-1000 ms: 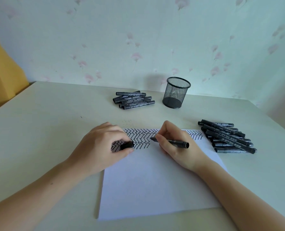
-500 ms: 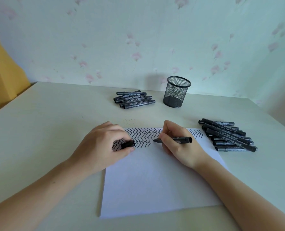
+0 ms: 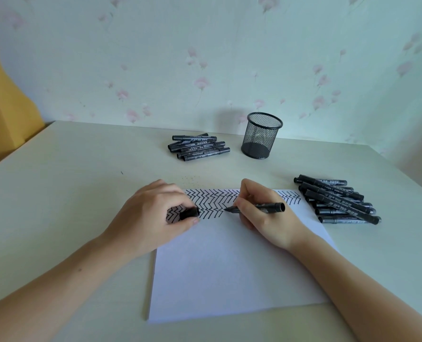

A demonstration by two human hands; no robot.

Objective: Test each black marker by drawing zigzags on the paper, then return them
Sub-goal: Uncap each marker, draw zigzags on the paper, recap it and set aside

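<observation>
1. A pale cream desk [image 3: 57,193] filled the lower two thirds of the frame, its far edge meeting a wall [image 3: 205,58] papered in light green with faint pink flowers.
2. A yellow-orange panel [image 3: 0,107] stood at the left edge of the frame, beside the desk's far left corner.
3. A white sheet of paper [image 3: 229,267] lay at the centre bottom of the frame, with rows of black zigzags [image 3: 212,201] across its top strip.
4. The left hand [image 3: 150,218] rested on the paper's upper left corner, thumb and fingers pinching a black cap [image 3: 189,213].
5. The right hand [image 3: 261,218] lay on the paper's upper right part, fingers curled round an uncapped black marker [image 3: 266,208] whose tip pointed left, at the right end of the lower zigzag row.
6. A pile of black markers [image 3: 338,201] lay at the right of the frame, just beside the paper's right edge.
7. A smaller heap of markers [image 3: 197,148] sat in the upper centre, near the wall.
8. A black mesh cup [image 3: 261,135] stood upright just right of that heap.
9. Tiny dark specks [image 3: 190,178] dotted the desk above the paper's top edge.
</observation>
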